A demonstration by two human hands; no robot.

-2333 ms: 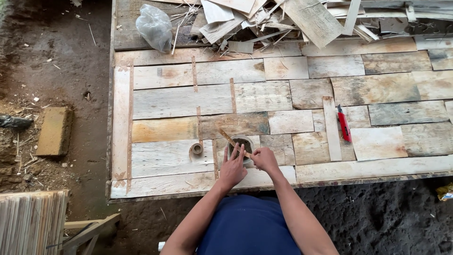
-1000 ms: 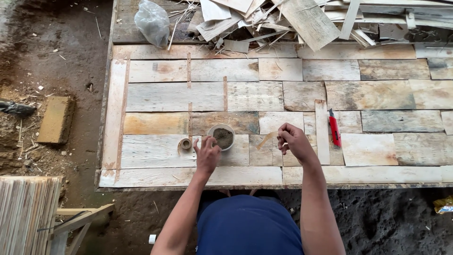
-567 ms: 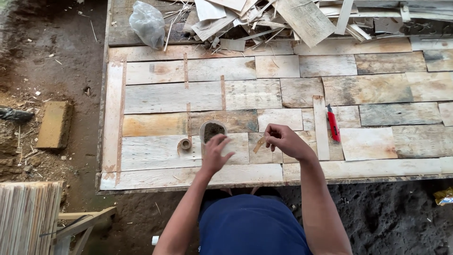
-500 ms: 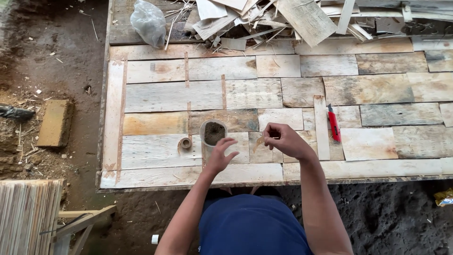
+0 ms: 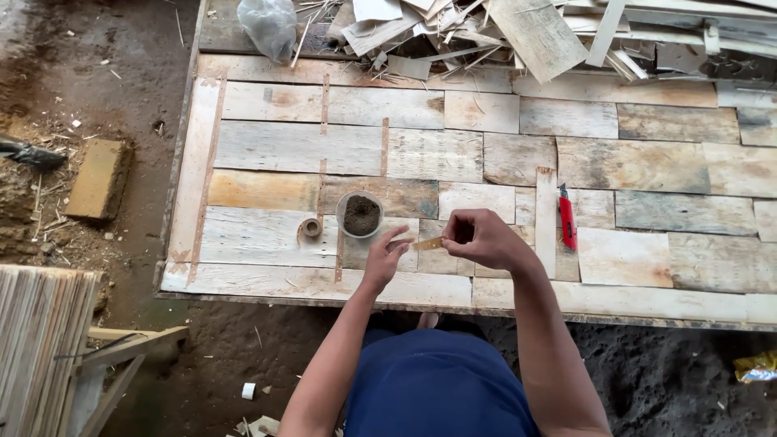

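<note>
So there's this small wood sliver (image 5: 429, 243) sitting a bit below the middle of the frame, and the right hand (image 5: 479, 238) is pinching one end of it with the fingers curled closed around it. The left hand (image 5: 384, 257) is hanging just to the left of it with the fingers loosely open, fingertips close to the sliver's free end, not gripping anything. Right above that hand a round cup (image 5: 360, 214) of dark gritty stuff is sitting on the patchwork wooden panel (image 5: 647, 162), with a small tape roll (image 5: 310, 227) just left of it. A red utility knife (image 5: 567, 222) is lying to the right of the hands. Scrap wood (image 5: 518, 32) and a plastic bag (image 5: 271, 24) are piling up along the top edge, and a brick (image 5: 97, 178) is lying on the dirt at left.
</note>
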